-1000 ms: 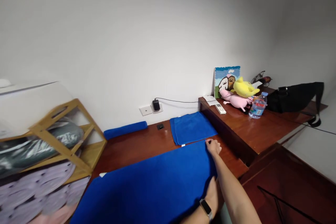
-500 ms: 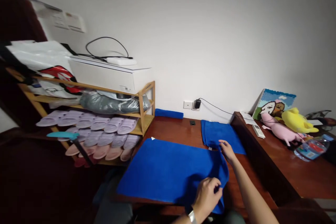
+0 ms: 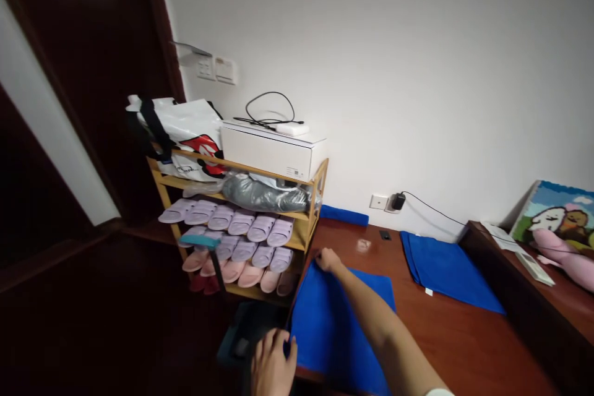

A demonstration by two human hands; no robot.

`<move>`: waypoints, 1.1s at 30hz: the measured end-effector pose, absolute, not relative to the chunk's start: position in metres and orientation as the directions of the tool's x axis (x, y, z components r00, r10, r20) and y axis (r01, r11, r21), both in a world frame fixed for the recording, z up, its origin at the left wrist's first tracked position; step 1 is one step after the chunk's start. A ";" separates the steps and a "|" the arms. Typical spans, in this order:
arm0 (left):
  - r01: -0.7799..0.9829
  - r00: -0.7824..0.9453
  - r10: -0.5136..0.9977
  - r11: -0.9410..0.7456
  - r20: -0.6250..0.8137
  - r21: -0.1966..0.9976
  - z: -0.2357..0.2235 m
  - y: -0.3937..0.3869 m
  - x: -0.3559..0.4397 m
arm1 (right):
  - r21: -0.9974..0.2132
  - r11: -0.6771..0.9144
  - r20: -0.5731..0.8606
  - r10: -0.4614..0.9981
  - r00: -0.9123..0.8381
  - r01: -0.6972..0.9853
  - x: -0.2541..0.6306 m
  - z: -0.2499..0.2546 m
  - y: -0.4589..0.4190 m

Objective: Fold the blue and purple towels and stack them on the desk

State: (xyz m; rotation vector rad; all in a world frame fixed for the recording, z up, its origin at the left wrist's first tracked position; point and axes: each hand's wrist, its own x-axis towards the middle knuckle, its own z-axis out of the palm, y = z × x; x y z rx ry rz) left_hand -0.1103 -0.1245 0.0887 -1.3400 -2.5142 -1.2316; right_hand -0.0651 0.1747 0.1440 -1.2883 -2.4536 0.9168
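Note:
A blue towel (image 3: 343,315) lies doubled over on the wooden desk, its left edge near the desk's left end. My right hand (image 3: 328,260) reaches across it, fingers closed on the far left corner. At the near left edge, my left hand (image 3: 273,362) has thumb and fingers closed around the cloth's border. A second blue towel (image 3: 450,266), folded flat with a white tag, rests farther right. Against the wall, a narrow folded blue cloth (image 3: 344,215) lies at the back of the desk.
Left of the desk stands a wooden rack (image 3: 320,198) with several slippers (image 3: 260,229), a white box (image 3: 266,148) and a bag (image 3: 195,130). A plugged-in black adapter (image 3: 398,201) trails a cord rightward. A raised dark ledge (image 3: 505,284) borders the right side, beside a pink plush toy (image 3: 568,260).
The towel's right side has come over to the left, so it now lies doubled. Both hands have moved from its right edge to its left edge. The view has turned left.

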 end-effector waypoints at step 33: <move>0.626 -0.411 0.773 -0.146 0.483 0.766 0.271 -0.079 -0.161 | -0.826 0.547 0.409 0.749 -0.522 0.138 0.227 0.345 0.116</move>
